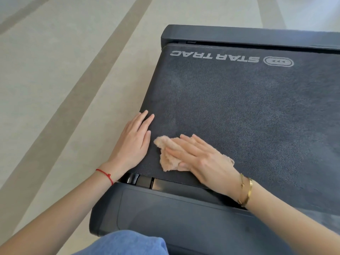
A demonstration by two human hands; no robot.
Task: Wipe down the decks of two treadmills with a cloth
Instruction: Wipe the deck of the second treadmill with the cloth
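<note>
Treadmill belt [248, 111]: lies on floor [55, 70], which spreads to its left. Cloth [170, 155]: on belt, near its left edge, before the logo [231, 58]. Right hand [200, 159]: flat on cloth. Left hand [131, 142]: flat on belt's left edge, just left of cloth. Rear cover [184, 221]: before belt. Knee [128, 243]: before cover.

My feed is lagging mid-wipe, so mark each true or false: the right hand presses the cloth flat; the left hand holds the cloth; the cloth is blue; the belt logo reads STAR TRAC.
1. The right hand presses the cloth flat on the treadmill belt. True.
2. The left hand holds the cloth. False: it rests flat on the belt's edge, beside the cloth.
3. The cloth is blue. False: it is peach-beige.
4. The belt logo reads STAR TRAC. True.
</note>
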